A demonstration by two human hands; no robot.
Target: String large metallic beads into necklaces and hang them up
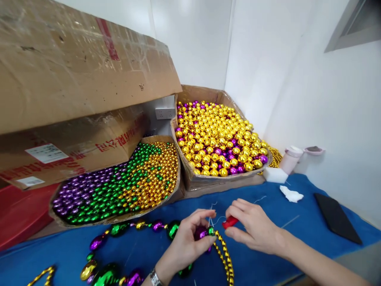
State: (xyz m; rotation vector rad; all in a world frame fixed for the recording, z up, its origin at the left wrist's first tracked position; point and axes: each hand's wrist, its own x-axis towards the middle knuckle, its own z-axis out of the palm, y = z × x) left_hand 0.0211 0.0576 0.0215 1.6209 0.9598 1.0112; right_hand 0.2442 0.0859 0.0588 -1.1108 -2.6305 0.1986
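My left hand (186,244) is closed on a bead necklace, pinching it by a large purple bead (201,233) and a small green bead (211,230). Thin white thread ends (212,210) stick up above these beads. A strand of small gold beads (226,254) hangs down from there. My right hand (254,226) grips a small red object (229,222), held just right of the green bead and apart from it; its kind is unclear. More of the necklace, with big green, purple and gold beads (88,270), lies looped on the blue cloth to the left.
Behind stand a carton of gold and purple beads (196,176) and a lower carton of purple, green and gold beads (116,217). A large cardboard box (89,75) overhangs the left. On the blue cloth (268,266) lie a tissue (291,194) and a flat black object (337,217).
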